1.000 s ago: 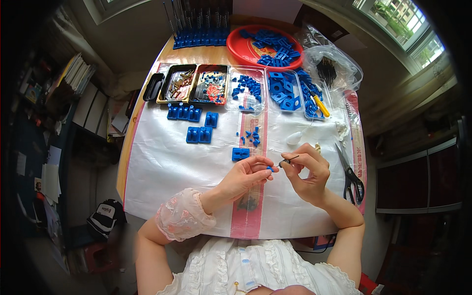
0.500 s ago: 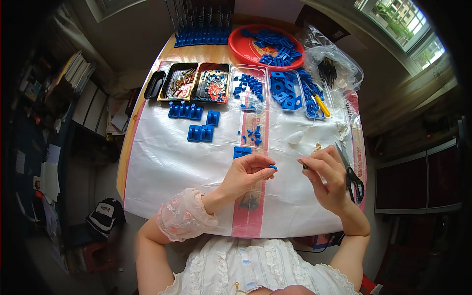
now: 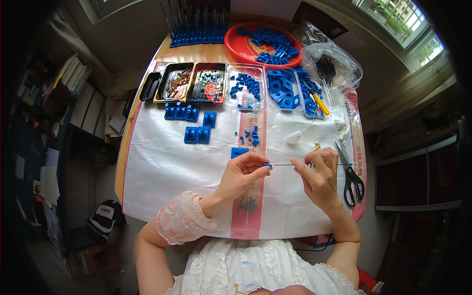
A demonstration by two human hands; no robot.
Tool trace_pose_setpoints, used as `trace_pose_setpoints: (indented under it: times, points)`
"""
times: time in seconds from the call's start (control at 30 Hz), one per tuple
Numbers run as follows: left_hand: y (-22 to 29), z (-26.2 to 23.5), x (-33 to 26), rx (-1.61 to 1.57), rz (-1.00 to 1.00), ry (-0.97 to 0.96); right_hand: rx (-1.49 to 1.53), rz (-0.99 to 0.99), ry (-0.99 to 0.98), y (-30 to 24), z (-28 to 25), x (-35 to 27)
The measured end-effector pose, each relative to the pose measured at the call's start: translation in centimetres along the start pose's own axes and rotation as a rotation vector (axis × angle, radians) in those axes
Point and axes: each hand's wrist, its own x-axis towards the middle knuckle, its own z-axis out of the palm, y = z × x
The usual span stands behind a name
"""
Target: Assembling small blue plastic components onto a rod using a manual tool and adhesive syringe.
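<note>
Between the thumb and fingers of my left hand (image 3: 245, 173) is a small blue plastic piece (image 3: 268, 165). My right hand (image 3: 320, 173) is closed on a thin metal rod (image 3: 283, 165) lying level, with a dark coil partly visible at the fingers. The rod's left end meets the blue piece; whether it has entered it, I cannot tell. A small blue tip (image 3: 350, 164) shows at its right end. Just beyond my left hand lies a blue block (image 3: 239, 152). Farther off are a few loose blue bits (image 3: 255, 136) and several blue blocks (image 3: 197, 134).
Trays hold brass-coloured screws (image 3: 178, 82), small fittings (image 3: 210, 84) and blue parts (image 3: 282, 93). Black-handled scissors (image 3: 353, 186) lie beside my right hand. At the back stand a red basin (image 3: 236, 48) and blue blocks with upright springs (image 3: 199, 37). A yellow-handled tool (image 3: 320, 104) rests on one tray.
My right hand has turned and moved slightly left, bringing the rod level and into sight. Its end has come to the blue piece, while my left hand has barely shifted.
</note>
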Motion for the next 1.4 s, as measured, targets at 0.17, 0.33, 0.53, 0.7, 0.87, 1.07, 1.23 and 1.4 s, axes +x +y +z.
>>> trace_pose_setpoints:
  times: [0.17, 0.33, 0.53, 0.7, 0.87, 1.07, 1.23, 1.4]
  points:
    - [-0.1, 0.0, -0.1, 0.019, -0.015, -0.015, 0.009, -0.01, -0.008, -0.1, 0.3, -0.1]
    - [-0.1, -0.1, 0.0, 0.006, -0.037, -0.013, 0.003, -0.017, -0.015, -0.1, 0.4, -0.2]
    - [-0.1, -0.1, 0.0, -0.003, -0.044, -0.01, 0.002, -0.021, -0.006, -0.1, 0.6, -0.3]
    - [-0.3, 0.0, 0.0, 0.032, 0.017, -0.005, -0.043, -0.047, 0.007, -0.2, 0.6, -0.5]
    - [-0.7, 0.0, -0.1, 0.124, 0.104, 0.011, -0.064, -0.095, -0.029, -0.3, 0.6, -0.5]
    - [-0.2, 0.3, -0.2, 0.233, 0.18, 0.001, 0.038, -0.05, -0.028, -1.5, 1.3, -0.5]
    - [-0.8, 0.3, -0.4, 0.185, 0.159, -0.055, 0.243, 0.063, -0.011, -2.5, 2.6, -0.8]
    - [-0.1, 0.8, -0.4, 0.097, 0.077, -0.048, 0.337, 0.115, 0.003, -2.7, 2.8, -1.2]
